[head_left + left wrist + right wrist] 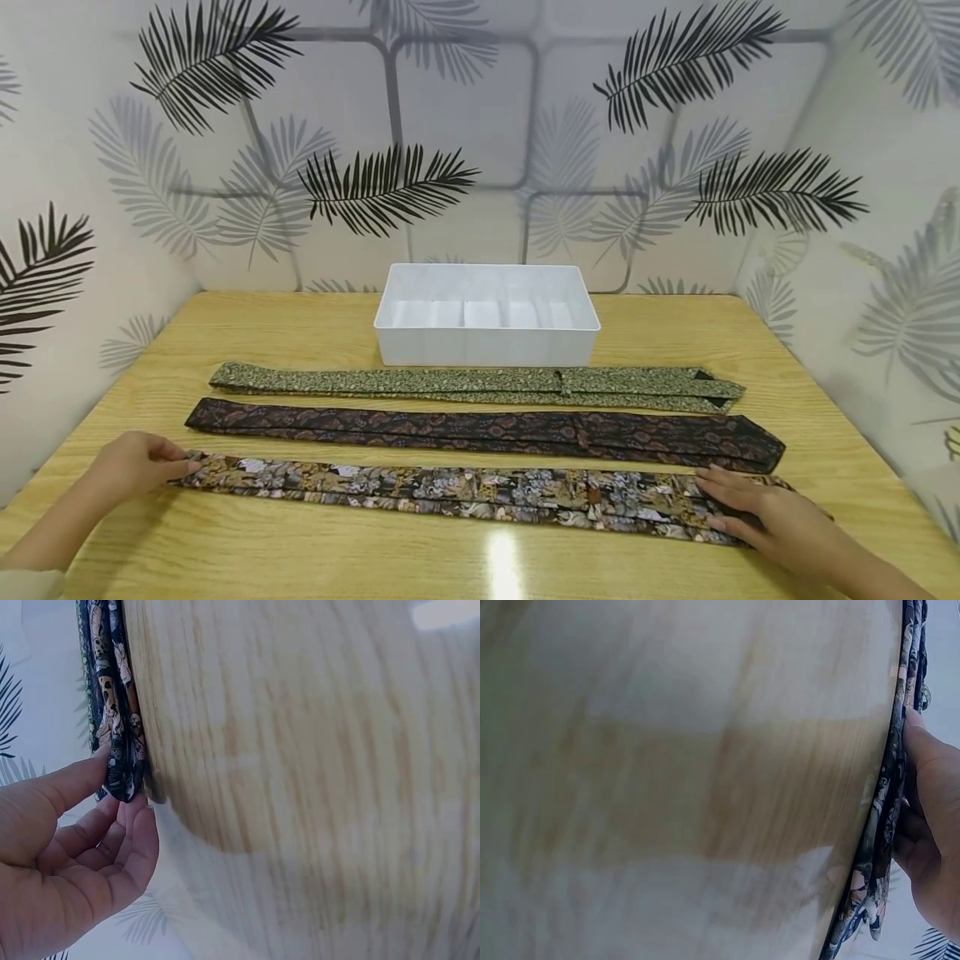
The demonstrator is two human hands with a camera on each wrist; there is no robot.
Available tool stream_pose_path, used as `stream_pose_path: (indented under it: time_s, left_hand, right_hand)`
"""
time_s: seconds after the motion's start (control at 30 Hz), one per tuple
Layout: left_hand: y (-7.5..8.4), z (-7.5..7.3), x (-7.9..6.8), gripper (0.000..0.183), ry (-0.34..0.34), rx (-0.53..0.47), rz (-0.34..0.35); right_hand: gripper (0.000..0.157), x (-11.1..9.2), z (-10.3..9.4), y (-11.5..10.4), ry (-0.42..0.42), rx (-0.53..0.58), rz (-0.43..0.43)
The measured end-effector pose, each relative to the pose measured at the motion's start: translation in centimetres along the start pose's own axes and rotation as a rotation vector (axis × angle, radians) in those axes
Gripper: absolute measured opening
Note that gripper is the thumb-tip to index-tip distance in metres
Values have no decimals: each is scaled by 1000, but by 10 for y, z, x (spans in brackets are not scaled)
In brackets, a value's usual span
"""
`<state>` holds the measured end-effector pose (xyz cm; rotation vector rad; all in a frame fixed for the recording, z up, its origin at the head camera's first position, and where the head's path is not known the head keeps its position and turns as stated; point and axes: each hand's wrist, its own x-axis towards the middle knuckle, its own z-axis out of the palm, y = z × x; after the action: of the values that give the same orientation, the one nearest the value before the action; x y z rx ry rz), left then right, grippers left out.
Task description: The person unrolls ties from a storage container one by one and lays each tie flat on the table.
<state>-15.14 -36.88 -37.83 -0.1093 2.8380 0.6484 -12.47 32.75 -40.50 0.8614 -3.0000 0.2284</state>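
A multicoloured patterned necktie [465, 493], folded lengthwise in two, lies nearest the person across the table. At its left folded end, my left hand [138, 468] pinches the fabric between thumb and fingers; the left wrist view shows the thumb on the tie [112, 712] and the fingertips at its tip. Over the wide right end lies my right hand [772, 521], fingers extended and resting on the cloth, with part of that end hidden beneath. Beyond it stretches a dark paisley necktie [480, 432], then a green floral necktie [450, 382], both folded and untouched.
Behind the ties stands a white plastic box [487, 346] with several compartments. The wooden table [300, 542] meets leaf-patterned walls [465, 108] at the back and sides.
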Motion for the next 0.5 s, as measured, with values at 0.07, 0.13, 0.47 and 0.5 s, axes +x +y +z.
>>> stream_pose_path:
  time_s: [0.07,0.13,0.47,0.5]
  left_hand:
    - [-4,0,1,55,-11,-12,0]
    - [-7,-1,2,58,-16,-16,-2]
    - [-16,-7,2,57,24,31,-3]
    - [-17,-7,2,58,25,30,-7]
  right_hand:
    - [46,1,1,-1,-2,-2,0]
    - [45,2,2,-1,8,1,-26]
    - [44,8,6,-9,57,-9,-98]
    - [44,9,6,-10,57,-5,-96]
